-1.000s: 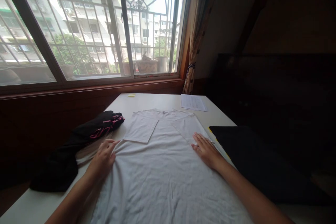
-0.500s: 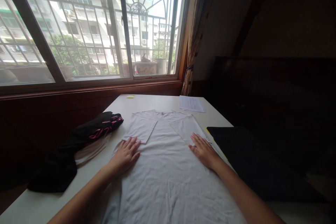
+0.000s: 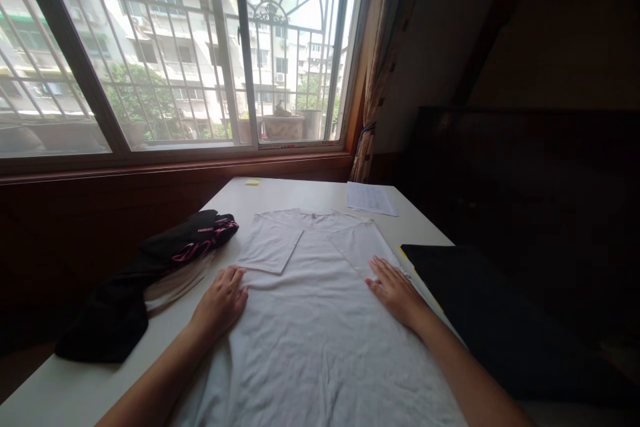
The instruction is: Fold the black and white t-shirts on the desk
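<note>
A white T-shirt [image 3: 310, 320] lies spread on the table, its neckline toward the window and both short sleeves folded inward over the body. At its left edge, just below the folded left sleeve [image 3: 273, 247], my left hand [image 3: 223, 297] has its fingers curled together on the fabric's side. My right hand [image 3: 397, 290] rests flat on the shirt's right side, at the lower end of the other folded sleeve [image 3: 360, 247], fingers stretched out. The shirt's bottom runs out of view toward me.
A dark garment with pink print [image 3: 135, 273] lies along the left of the white table [image 3: 300, 190], with a beige cloth [image 3: 177, 283] beside it. On the right is a black flat item with a yellow edge [image 3: 490, 307]. Papers [image 3: 373, 199] and a yellow note [image 3: 253, 181] lie at the back.
My left hand has slid left off the sleeve to the shirt's edge, and its fingers have curled in. My right hand stays flat on the shirt. The view has shifted slightly.
</note>
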Demonstrator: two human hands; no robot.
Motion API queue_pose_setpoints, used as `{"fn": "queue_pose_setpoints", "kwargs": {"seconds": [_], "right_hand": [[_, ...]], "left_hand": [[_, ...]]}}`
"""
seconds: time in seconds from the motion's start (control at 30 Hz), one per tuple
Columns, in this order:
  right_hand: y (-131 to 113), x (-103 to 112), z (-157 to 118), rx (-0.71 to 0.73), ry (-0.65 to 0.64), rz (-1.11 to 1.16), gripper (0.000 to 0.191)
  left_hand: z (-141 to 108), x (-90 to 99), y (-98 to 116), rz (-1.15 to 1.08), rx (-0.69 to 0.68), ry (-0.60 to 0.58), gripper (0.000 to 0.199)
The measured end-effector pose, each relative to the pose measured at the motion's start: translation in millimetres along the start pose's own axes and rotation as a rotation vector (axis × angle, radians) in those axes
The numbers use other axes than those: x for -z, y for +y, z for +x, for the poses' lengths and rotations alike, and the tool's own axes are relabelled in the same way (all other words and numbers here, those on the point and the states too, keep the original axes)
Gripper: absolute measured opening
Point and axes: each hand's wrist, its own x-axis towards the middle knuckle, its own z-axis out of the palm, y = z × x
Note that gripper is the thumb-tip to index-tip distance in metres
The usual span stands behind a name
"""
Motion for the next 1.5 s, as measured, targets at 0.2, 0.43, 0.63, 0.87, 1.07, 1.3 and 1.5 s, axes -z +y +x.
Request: {"fn": "queue_pose_setpoints", "kwargs": {"seconds": [0.2,0.43,0.63,0.87,1.07,1.3,1.5], "right_hand": [[-0.6,2.3,0.6,0.000,-0.030,-0.005,0.072],[-0.6,0.8,0.2,-0.023,-0.027,0.003,0.068],[1.1,-1.2,1.2,-0.015,-0.018,-0.008,0.067],[3.0,-3.4,1.6,-0.018,-0.019,-0.012,0.068],[1.8,-2.1,0.0,-0.025,-0.029,-0.013,0.068],[1.2,-1.6,-0.5,-0.028,-0.027,-0.018,0.066],[2.1,-1.9,-0.9,-0.027,-0.013,0.001,0.064]], "left_hand": [[-2.4,4.0,2.1,0.076,0.090,-0.052,0.034],[-3.9,5.9,2.8,0.088,0.219,-0.079,0.047],[-4.2,6.0,-5.0,0.100,0.232,-0.081,0.048],[4.7,7.9,-3.2,0.093,0.106,-0.141,0.039],[16.8,4.8,-4.3,0.207,0.186,-0.179,0.039],[14.5,2.4,-7.2,0.182,0.252,-0.155,0.038],[13.1,15.4,-15.6,0.065,0.121,-0.145,0.027]]}}
